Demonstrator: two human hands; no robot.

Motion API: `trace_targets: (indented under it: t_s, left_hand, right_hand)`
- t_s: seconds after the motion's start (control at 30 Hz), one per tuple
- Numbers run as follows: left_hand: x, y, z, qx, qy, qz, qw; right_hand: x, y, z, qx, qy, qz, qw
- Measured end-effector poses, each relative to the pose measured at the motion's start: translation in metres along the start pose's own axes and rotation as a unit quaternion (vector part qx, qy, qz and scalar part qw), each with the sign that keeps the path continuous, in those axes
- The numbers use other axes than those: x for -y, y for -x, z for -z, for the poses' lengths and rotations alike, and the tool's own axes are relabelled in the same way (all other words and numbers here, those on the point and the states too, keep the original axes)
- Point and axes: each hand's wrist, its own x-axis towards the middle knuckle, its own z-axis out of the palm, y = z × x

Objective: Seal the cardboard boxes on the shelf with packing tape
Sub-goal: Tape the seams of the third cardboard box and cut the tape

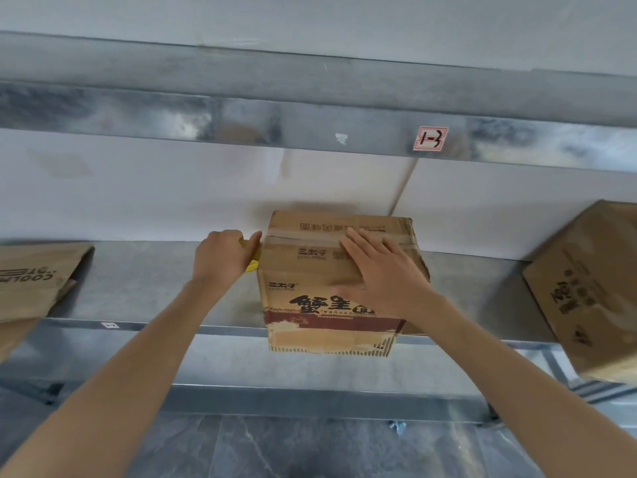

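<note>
Logging item 1, the middle cardboard box (331, 284): it stands upright on the metal shelf (138, 288), its printed front face at the shelf's front lip and its back close to the white wall (155, 194). The top flaps lie closed. I see 1 tape strip (310, 237) running left to right across the top, its left end at the box's upper left edge.

Item 2, right hand (382, 270): it lies flat on the box top, fingers straight and slightly spread, fingertips touching the tape strip and thumb pointing left across the near part of the lid. It holds nothing.

Item 3, left hand (220, 257): it sits just beside the box's upper left edge, fingers curled round a yellow tool (253, 260). Only small yellow parts show past the hand, so I cannot tell the tool's form.

Item 4, left box (31, 281): same shelf, well apart from the middle box, tilted, cut off by the picture's edge.

Item 5, right box (593, 288): same shelf, also well apart, tilted, with dark print on its top.

Item 6, upper shelf beam (310, 132): metal, carrying a small red-bordered label (431, 139) with handwritten marks.

Item 7, floor (310, 446): dark grey veined tiles below the shelf.
</note>
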Motion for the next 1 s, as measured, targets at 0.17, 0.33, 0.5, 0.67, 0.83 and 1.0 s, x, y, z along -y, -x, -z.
trace_targets:
  t_s: [0.17,0.33,0.5,0.67,0.83,1.0]
  left_hand:
    - [0.006,-0.002,0.003,-0.02,0.014,0.008,1.0]
    - [0.005,0.001,0.0,-0.01,0.039,0.027,0.999]
    - [0.003,0.006,-0.004,0.007,0.077,0.036,0.996]
    - [0.003,0.014,-0.001,0.013,0.091,0.036,0.995]
    - [0.023,0.032,0.008,0.009,0.111,0.039,0.993]
    - [0.034,0.066,0.023,-0.007,0.121,0.104,0.987]
  right_hand:
    - [-0.023,0.027,0.001,-0.016,0.038,-0.068,0.997]
    - [-0.027,0.037,-0.001,-0.018,0.076,-0.136,0.988]
    - [-0.027,0.039,-0.001,-0.02,0.047,-0.18,0.982]
    - [-0.031,0.035,0.005,-0.004,0.062,-0.151,0.987]
    - [-0.027,0.034,0.009,-0.017,0.052,-0.104,0.993]
    - [-0.022,0.024,0.018,-0.04,0.042,-0.035,0.998]
